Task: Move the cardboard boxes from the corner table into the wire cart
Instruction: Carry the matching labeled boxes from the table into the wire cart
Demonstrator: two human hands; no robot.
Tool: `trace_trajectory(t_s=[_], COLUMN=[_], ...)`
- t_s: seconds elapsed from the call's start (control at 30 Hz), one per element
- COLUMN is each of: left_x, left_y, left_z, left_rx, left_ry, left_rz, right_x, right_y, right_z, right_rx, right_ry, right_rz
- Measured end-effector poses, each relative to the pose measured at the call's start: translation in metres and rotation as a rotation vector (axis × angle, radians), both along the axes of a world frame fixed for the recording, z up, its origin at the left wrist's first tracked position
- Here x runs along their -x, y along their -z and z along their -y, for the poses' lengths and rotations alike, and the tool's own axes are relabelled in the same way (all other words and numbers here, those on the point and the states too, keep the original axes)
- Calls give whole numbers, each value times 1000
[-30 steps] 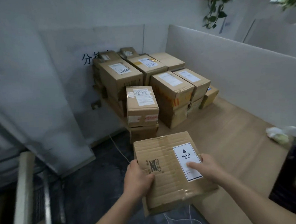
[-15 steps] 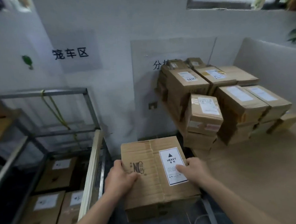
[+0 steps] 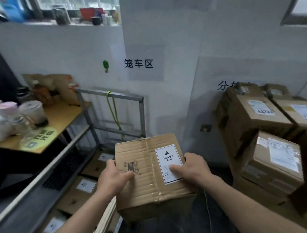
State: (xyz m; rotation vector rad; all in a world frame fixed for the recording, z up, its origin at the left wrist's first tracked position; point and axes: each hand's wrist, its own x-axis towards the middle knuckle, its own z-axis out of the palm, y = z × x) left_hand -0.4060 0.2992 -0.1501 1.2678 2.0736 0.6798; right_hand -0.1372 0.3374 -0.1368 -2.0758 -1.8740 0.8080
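Both hands are clamped on one box (image 3: 143,172), set apart on its opposite sides. The left hand (image 3: 113,177) grips the 9 o'clock edge with its thumb lying on top beside a printed logo. The right hand (image 3: 193,169) grips the 3 o'clock edge with its thumb pressed on a white label (image 3: 169,161) that reads HEAVY. The box is carried level in the air at the middle of the view, its taped seam running away from the person, with dark floor (image 3: 173,229) below its near side. At 8 o'clock of it, lower down, loaded boxes (image 3: 77,197) lie flat inside the cart (image 3: 123,96), each showing a small white label. The cart's grey metal frame runs from 7 o'clock up to a back rail at 11 o'clock, where a yellow-green cord (image 3: 114,111) is tied and hangs down. At 3 o'clock a stack (image 3: 252,121) of taped boxes with shipping labels stands apart from the carried one, against the wall. At 9 o'clock, beyond the cart's side rail, a wooden tabletop (image 3: 63,115) bears blurred cups (image 3: 31,110) and a green sticker (image 3: 38,138). On the white wall at 12 o'clock is a sign (image 3: 138,63) with three black characters, with a green hook (image 3: 105,64) near its 9 o'clock side. Above them a ledge (image 3: 37,24) holds blurred clutter.
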Motion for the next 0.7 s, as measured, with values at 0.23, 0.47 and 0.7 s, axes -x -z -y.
trace_trajectory(t_s=[0.23,0.47,0.7], left_x=[18,60,108], left_y=[-4,0,31], left_z=[4,-18,-82], left_rx=[-3,-23,-9], left_ry=[-170,-279,-346], left_rz=[37,80,163], right_x=[35,98,158], right_y=[-1,3,23], right_z=[-51,-113,-192], right_rx=[-33,-28,3], right_ry=[-199,-312,-361], right_rz=[24,34,123])
